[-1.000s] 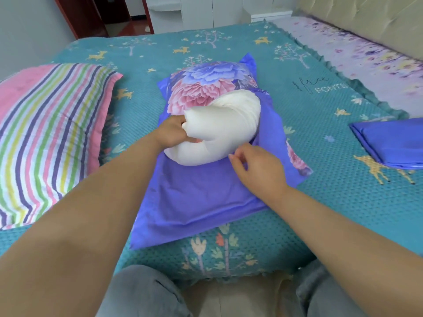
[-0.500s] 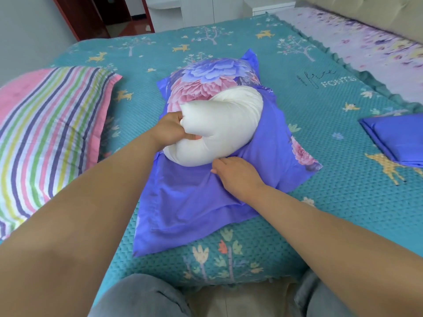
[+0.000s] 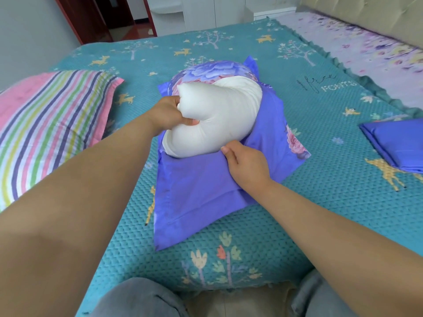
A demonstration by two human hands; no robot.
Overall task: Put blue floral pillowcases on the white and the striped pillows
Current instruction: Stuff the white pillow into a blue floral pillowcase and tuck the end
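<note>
A white pillow (image 3: 219, 117) lies folded on itself in the middle of the bed, its far part inside a blue floral pillowcase (image 3: 201, 193). My left hand (image 3: 169, 115) grips the pillow's folded near end. At the pillow's near right side, my right hand (image 3: 245, 161) pinches the edge of the pillowcase's opening. The loose blue end of the case spreads flat toward me. The striped pillow (image 3: 45, 124) lies bare on the left of the bed. A second blue pillowcase (image 3: 398, 143) sits folded at the right edge.
A teal quilted bedspread (image 3: 320, 202) with deer and trees covers the bed. A lilac floral sheet (image 3: 366, 56) and padded headboard run along the far right. My grey-clad knees (image 3: 142, 298) meet the bed's near edge. A doorway stands at the far left.
My right hand slid down onto the case, then took its opening edge and drew it up against the pillow. My left hand kept its grip on the folded pillow.
</note>
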